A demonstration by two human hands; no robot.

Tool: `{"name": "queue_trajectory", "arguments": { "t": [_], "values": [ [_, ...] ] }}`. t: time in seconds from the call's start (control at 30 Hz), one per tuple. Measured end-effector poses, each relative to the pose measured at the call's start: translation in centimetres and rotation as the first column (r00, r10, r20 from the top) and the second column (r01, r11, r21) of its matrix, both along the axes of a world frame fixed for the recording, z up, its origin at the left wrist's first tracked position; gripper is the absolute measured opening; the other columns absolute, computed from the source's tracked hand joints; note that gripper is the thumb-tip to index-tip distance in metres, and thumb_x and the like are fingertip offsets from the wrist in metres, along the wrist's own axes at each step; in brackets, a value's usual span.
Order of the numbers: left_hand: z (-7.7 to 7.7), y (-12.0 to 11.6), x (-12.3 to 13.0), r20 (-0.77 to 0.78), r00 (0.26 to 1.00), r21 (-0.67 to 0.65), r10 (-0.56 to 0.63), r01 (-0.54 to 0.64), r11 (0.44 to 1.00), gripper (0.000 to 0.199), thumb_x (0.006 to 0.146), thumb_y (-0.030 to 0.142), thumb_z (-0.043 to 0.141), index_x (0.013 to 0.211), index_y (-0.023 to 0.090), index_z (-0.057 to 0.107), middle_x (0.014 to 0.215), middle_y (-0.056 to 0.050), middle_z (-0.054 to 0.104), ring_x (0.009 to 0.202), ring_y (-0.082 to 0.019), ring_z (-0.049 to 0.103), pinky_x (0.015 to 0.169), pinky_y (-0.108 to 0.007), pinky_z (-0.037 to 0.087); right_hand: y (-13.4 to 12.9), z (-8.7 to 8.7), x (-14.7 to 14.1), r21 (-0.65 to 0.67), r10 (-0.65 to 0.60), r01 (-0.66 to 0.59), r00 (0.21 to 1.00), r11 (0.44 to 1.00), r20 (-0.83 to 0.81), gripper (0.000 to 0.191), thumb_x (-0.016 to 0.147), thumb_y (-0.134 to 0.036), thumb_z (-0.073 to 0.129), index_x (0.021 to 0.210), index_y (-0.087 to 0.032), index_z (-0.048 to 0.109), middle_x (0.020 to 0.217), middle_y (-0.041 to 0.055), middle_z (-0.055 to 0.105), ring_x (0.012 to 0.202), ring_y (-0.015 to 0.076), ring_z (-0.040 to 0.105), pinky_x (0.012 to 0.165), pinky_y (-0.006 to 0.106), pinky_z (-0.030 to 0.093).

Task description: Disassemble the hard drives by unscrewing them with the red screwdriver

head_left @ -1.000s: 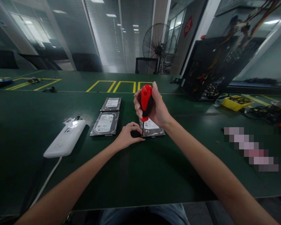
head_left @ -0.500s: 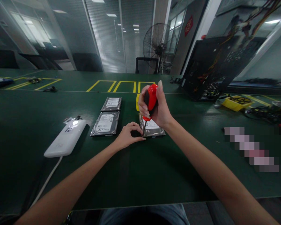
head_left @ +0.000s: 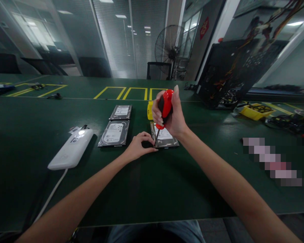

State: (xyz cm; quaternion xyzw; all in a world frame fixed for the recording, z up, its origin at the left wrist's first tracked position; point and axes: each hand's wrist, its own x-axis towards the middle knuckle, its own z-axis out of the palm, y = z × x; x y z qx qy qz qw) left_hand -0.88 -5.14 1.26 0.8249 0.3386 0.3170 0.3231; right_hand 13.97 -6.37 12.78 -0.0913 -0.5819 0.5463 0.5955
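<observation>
A red and black screwdriver [head_left: 167,105] is gripped in my right hand [head_left: 176,118], fingers wrapped round its handle and thumb along the top. Its shaft slants down to the near left corner of a hard drive [head_left: 168,140], which lies label up on the green table. My left hand [head_left: 139,145] rests low at that same corner, thumb and forefinger curved and closed on the drive's edge near the screwdriver tip. My right hand hides part of the drive's far side.
Two more hard drives, a near one [head_left: 114,133] and a far one [head_left: 121,112], lie to the left. A white corded device [head_left: 71,148] is farther left. Behind my right hand stands a yellow object [head_left: 150,110]. An open computer case [head_left: 223,74] and a yellow tray [head_left: 254,113] are at right.
My right hand and the screwdriver handle have shifted slightly right and up. The tip stays at the drive's corner, and my left hand has barely moved.
</observation>
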Motion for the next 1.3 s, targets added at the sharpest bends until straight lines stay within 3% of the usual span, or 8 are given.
{"name": "queue_trajectory", "arguments": {
  "t": [0.37, 0.57, 0.93, 1.3],
  "values": [
    [0.18, -0.05, -0.07, 0.006, 1.0, 0.0, -0.007, 0.007, 1.0, 0.021, 0.068, 0.035, 0.076, 0.079, 0.019, 0.069, 0.098, -0.003, 0.055, 0.096, -0.02, 0.056, 0.09, -0.039, 0.042, 0.0, -0.07, 0.25, -0.007, -0.033, 0.033, 0.999, 0.999, 0.009, 0.04, 0.085, -0.061, 0.041, 0.082, -0.022, 0.045, 0.054, -0.0063, 0.039, 0.039, 0.0041, 0.033, 0.035, 0.019, 0.025],
    [0.02, -0.05, 0.03, 0.039, 0.999, 0.047, 0.0, -0.002, 0.999, 0.02, 0.07, 0.038, 0.075, 0.076, 0.02, 0.071, 0.093, -0.003, 0.056, 0.093, -0.021, 0.056, 0.087, -0.039, 0.042, 0.39, 0.02, 0.3, -0.012, -0.048, 0.048, 0.998, 0.999, -0.031, 0.046, 0.083, -0.067, 0.037, 0.08, -0.022, 0.044, 0.052, -0.0073, 0.037, 0.037, 0.0042, 0.03, 0.033, 0.018, 0.024],
    [0.28, -0.09, 0.04, 0.084, 0.996, -0.036, 0.026, -0.023, 0.999, 0.017, 0.068, 0.035, 0.076, 0.072, 0.019, 0.072, 0.091, -0.004, 0.057, 0.091, -0.021, 0.056, 0.086, -0.039, 0.042, 0.31, 0.27, 0.43, 0.026, -0.035, 0.038, 0.996, 0.999, -0.083, 0.048, 0.08, -0.07, 0.04, 0.08, -0.022, 0.043, 0.052, -0.0075, 0.037, 0.038, 0.0036, 0.031, 0.032, 0.017, 0.024],
    [-0.05, 0.09, -0.04, 0.091, 0.996, -0.027, 0.016, -0.014, 1.0, 0.018, 0.068, 0.037, 0.076, 0.071, 0.02, 0.072, 0.09, -0.003, 0.057, 0.091, -0.02, 0.055, 0.084, -0.037, 0.042, 0.28, 0.28, 0.51, 0.022, -0.026, 0.027, 0.998, 0.999, -0.065, 0.048, 0.08, -0.07, 0.038, 0.08, -0.022, 0.043, 0.053, -0.0075, 0.036, 0.038, 0.0038, 0.03, 0.032, 0.017, 0.025]
  ]
}}
